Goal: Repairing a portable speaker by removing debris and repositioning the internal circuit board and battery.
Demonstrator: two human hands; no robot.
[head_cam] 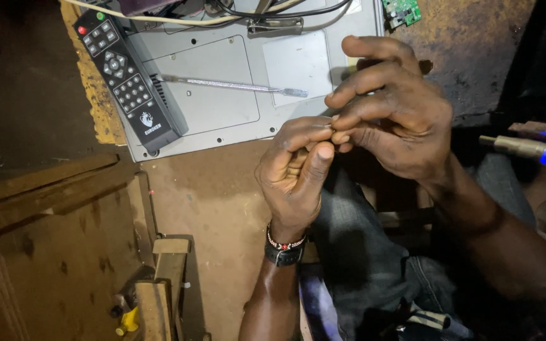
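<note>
Fingertips of both hands meet at frame centre, pinched together over something too small for me to identify. I read the left hand [295, 170] as curled, thumb pressed toward the index finger; the right hand [390, 110] closes on the same spot from two o'clock, index and middle fingers bent down. Whatever sits between them is hidden by the fingers, so I cannot tell what it is.

Nearest to me, at six o'clock, the left wrist carries a beaded bracelet [285, 242] and a dark watch strap. A wooden frame [165, 278] stands at seven o'clock.

Beyond the hands, at eleven o'clock, a grey device casing [222, 107] lies panel-side up on the brown worktop [210, 202]. A slim metal screwdriver [235, 85] rests across it, untouched. A black remote control [127, 79] lies along its left edge. A small green circuit board [402, 11] shows at one o'clock.

Judgement: work is in a fine-handling stage; the casing appears unopened, with the tool idle.
</note>
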